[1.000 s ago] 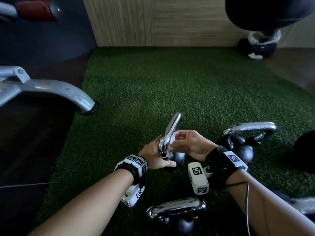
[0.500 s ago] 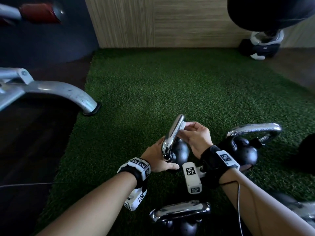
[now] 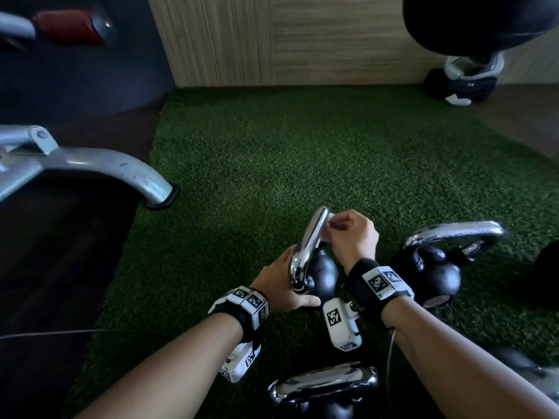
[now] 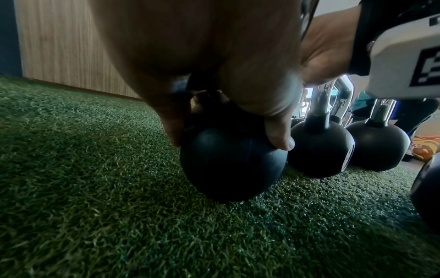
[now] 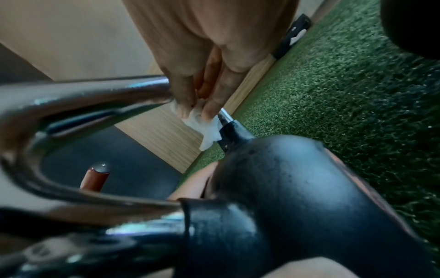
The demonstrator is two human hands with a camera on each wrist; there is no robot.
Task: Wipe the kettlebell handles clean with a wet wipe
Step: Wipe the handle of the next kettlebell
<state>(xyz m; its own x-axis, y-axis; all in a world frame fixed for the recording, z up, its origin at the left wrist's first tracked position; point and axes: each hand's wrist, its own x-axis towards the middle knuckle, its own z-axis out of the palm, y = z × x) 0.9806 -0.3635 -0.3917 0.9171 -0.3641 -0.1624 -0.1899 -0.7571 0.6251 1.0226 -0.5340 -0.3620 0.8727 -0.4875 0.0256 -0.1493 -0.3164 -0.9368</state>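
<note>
A small black kettlebell (image 3: 322, 275) (image 4: 228, 167) with a chrome handle (image 3: 311, 234) (image 5: 78, 101) stands on the green turf. My left hand (image 3: 282, 285) grips its ball from the near side, thumb (image 4: 279, 135) and fingers curled round it. My right hand (image 3: 351, 234) pinches a crumpled white wet wipe (image 5: 202, 122) against the far end of the handle, where it bends down to the ball. A second kettlebell (image 3: 435, 267) stands to the right, a third (image 3: 325, 388) close in front of me.
A grey metal machine leg (image 3: 121, 170) ends at the turf's left edge. Wood-panelled wall (image 3: 272, 40) lies at the back. A black and white object (image 3: 465, 83) sits at the back right. More kettlebells (image 4: 376, 144) stand to the right. Open turf (image 3: 302, 152) stretches ahead.
My right hand has slid the wipe from the lower middle of the handle up to its far end. The left hand has kept its hold on the ball.
</note>
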